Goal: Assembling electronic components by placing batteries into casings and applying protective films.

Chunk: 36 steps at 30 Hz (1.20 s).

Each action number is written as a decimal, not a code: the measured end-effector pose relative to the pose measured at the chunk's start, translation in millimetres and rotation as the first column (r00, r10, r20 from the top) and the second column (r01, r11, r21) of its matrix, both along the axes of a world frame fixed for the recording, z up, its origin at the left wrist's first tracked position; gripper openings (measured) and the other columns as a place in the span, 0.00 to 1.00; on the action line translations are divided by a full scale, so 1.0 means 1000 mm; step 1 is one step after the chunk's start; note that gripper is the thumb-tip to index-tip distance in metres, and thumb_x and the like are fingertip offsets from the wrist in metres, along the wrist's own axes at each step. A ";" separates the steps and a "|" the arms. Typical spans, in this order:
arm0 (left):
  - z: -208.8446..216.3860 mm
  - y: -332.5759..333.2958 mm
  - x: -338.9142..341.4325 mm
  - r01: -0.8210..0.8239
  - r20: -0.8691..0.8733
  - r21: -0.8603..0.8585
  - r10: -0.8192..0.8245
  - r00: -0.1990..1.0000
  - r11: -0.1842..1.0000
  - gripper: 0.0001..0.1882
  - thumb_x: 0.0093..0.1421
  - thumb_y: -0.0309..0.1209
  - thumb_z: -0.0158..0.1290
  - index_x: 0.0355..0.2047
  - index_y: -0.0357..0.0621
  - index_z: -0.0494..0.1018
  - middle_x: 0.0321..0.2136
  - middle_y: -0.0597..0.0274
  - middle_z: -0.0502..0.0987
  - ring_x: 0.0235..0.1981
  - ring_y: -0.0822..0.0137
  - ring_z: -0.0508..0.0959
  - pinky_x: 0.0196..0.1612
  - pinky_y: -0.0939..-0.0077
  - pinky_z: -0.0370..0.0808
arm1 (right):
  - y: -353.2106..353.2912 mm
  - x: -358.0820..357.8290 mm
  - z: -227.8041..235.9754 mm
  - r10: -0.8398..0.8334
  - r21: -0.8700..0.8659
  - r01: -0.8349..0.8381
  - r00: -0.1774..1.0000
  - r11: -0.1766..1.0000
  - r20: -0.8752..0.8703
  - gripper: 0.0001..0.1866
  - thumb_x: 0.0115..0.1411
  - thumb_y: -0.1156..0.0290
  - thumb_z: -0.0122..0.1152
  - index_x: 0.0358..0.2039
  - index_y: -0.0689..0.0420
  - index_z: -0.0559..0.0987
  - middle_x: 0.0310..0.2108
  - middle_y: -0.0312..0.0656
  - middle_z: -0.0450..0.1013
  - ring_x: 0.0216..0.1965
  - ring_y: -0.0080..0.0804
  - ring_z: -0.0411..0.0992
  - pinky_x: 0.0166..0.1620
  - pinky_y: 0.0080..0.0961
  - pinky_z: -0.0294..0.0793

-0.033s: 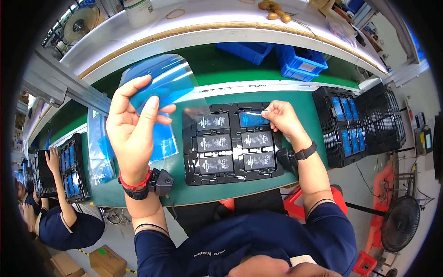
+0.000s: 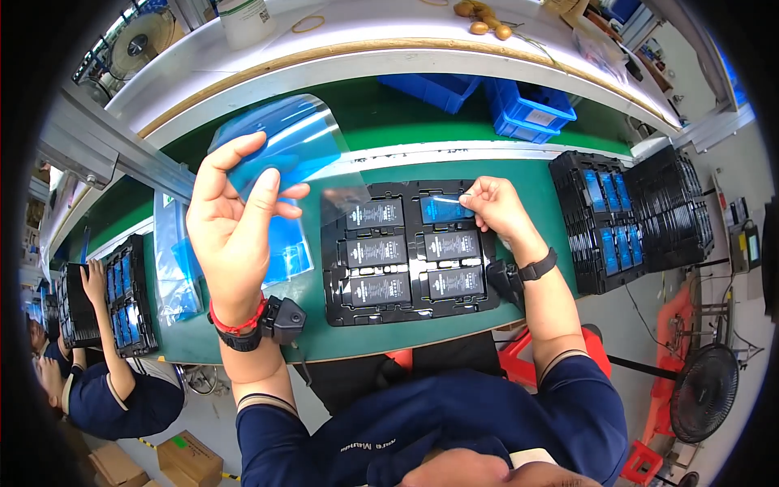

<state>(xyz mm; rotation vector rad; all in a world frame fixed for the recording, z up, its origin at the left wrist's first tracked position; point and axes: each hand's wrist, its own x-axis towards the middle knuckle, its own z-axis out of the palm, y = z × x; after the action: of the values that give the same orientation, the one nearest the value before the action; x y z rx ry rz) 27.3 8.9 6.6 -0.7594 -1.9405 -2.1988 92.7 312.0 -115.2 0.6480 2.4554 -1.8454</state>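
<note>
Raised over the left of the table, my left hand is closed on a curled sheet of clear and blue plastic film, fingers behind it and thumb in front. In front of me lies a black plastic tray with several flat black batteries in its pockets. A piece of blue film covers the battery at the tray's far right. My right hand pinches that film's right end, where a thin whitish strip runs to the fingertips. The exact grip is too small to make out.
Stacked black trays with blue-covered batteries stand at the right. More film sheets and clear plastic bags lie on the left. Blue bins sit below the shelf. Another person's hand touches trays at far left.
</note>
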 end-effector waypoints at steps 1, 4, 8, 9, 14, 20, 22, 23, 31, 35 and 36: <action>0.000 0.000 0.000 -0.004 0.004 -0.002 0.004 1.000 1.000 0.16 0.57 0.18 0.48 0.47 0.32 0.64 0.45 0.52 0.68 0.29 0.65 0.78 0.29 0.82 0.76 | 0.000 0.000 -0.001 -0.001 -0.001 0.001 1.000 1.000 0.001 0.07 0.53 0.75 0.60 0.22 0.58 0.72 0.12 0.30 0.65 0.11 0.13 0.62 0.13 0.11 0.59; -0.001 0.000 0.000 -0.013 0.005 -0.006 0.013 1.000 1.000 0.16 0.57 0.18 0.48 0.47 0.32 0.64 0.45 0.52 0.68 0.29 0.65 0.78 0.29 0.82 0.76 | -0.001 0.000 -0.002 0.001 0.013 -0.001 1.000 1.000 -0.015 0.07 0.53 0.76 0.60 0.21 0.58 0.72 0.12 0.30 0.65 0.11 0.13 0.62 0.12 0.11 0.59; -0.003 0.001 -0.001 0.003 -0.001 -0.001 -0.003 1.000 1.000 0.16 0.57 0.18 0.49 0.47 0.32 0.64 0.45 0.52 0.68 0.29 0.66 0.78 0.29 0.82 0.76 | -0.005 -0.001 0.000 -0.019 0.098 0.018 1.000 0.995 0.008 0.07 0.52 0.76 0.60 0.20 0.58 0.72 0.11 0.30 0.65 0.10 0.13 0.61 0.12 0.12 0.58; -0.003 0.002 -0.001 0.003 0.000 -0.002 -0.003 1.000 1.000 0.16 0.57 0.18 0.49 0.47 0.32 0.64 0.45 0.52 0.68 0.29 0.66 0.78 0.29 0.82 0.76 | -0.005 -0.002 0.000 -0.020 0.133 0.018 1.000 0.991 0.009 0.07 0.52 0.76 0.60 0.20 0.58 0.72 0.11 0.30 0.65 0.10 0.14 0.61 0.12 0.13 0.58; -0.003 0.003 -0.002 0.025 0.017 -0.035 -0.025 1.000 0.999 0.16 0.57 0.18 0.48 0.47 0.32 0.64 0.45 0.53 0.68 0.30 0.66 0.78 0.29 0.82 0.76 | -0.005 -0.004 -0.006 0.009 0.317 -0.001 1.000 0.948 -0.022 0.08 0.50 0.74 0.62 0.20 0.60 0.72 0.14 0.37 0.69 0.14 0.22 0.66 0.18 0.20 0.64; -0.006 0.009 -0.001 0.096 0.038 -0.058 -0.093 0.995 0.994 0.18 0.57 0.18 0.48 0.48 0.35 0.64 0.45 0.54 0.69 0.30 0.68 0.78 0.28 0.84 0.74 | -0.014 0.000 0.005 0.088 0.736 0.022 0.990 0.676 -0.111 0.14 0.45 0.69 0.66 0.29 0.61 0.72 0.18 0.45 0.72 0.21 0.37 0.72 0.28 0.29 0.72; -0.011 0.013 -0.002 0.142 0.050 -0.085 -0.138 0.989 0.986 0.18 0.57 0.19 0.49 0.49 0.36 0.63 0.46 0.55 0.68 0.30 0.68 0.78 0.27 0.84 0.74 | -0.022 0.006 0.023 -0.018 0.888 0.002 1.000 0.459 0.007 0.22 0.44 0.67 0.69 0.38 0.59 0.70 0.20 0.45 0.72 0.22 0.35 0.72 0.26 0.24 0.71; -0.014 0.015 -0.001 0.158 0.068 -0.097 -0.152 0.986 0.983 0.19 0.57 0.20 0.49 0.49 0.35 0.63 0.45 0.55 0.68 0.29 0.67 0.78 0.27 0.83 0.74 | -0.027 0.010 0.038 -0.017 0.890 0.016 1.000 0.456 -0.009 0.22 0.44 0.67 0.69 0.38 0.59 0.70 0.20 0.45 0.72 0.22 0.35 0.72 0.26 0.24 0.71; -0.026 0.036 0.024 0.458 0.183 -0.163 -0.429 0.885 0.874 0.21 0.56 0.18 0.48 0.51 0.37 0.62 0.46 0.55 0.68 0.33 0.68 0.78 0.29 0.85 0.75 | -0.075 0.033 0.087 0.425 0.625 0.114 0.638 0.772 -0.642 0.25 0.44 0.70 0.68 0.45 0.58 0.72 0.44 0.47 0.67 0.41 0.36 0.68 0.35 0.27 0.72; -0.030 0.040 0.028 0.505 0.075 -0.135 -0.499 0.863 0.853 0.26 0.56 0.19 0.51 0.55 0.39 0.59 0.46 0.54 0.69 0.33 0.70 0.78 0.31 0.84 0.75 | -0.074 0.043 0.083 0.354 0.462 -0.029 0.685 0.887 -0.637 0.14 0.45 0.78 0.66 0.35 0.62 0.77 0.31 0.45 0.74 0.33 0.30 0.73 0.36 0.22 0.72; -0.025 0.039 0.029 0.519 0.171 -0.109 -0.499 0.850 0.847 0.28 0.55 0.21 0.52 0.56 0.40 0.57 0.42 0.56 0.72 0.33 0.70 0.77 0.32 0.83 0.75 | -0.077 0.046 0.086 0.310 0.433 0.016 0.675 0.901 -0.670 0.08 0.47 0.80 0.64 0.30 0.63 0.78 0.25 0.42 0.74 0.28 0.27 0.73 0.34 0.20 0.71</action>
<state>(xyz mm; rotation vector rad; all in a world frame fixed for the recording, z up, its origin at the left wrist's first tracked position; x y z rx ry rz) 56.2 48.2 -18.8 -1.3203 -2.1922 -2.4559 138.9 235.0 -29.5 -0.4426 3.2928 -1.7493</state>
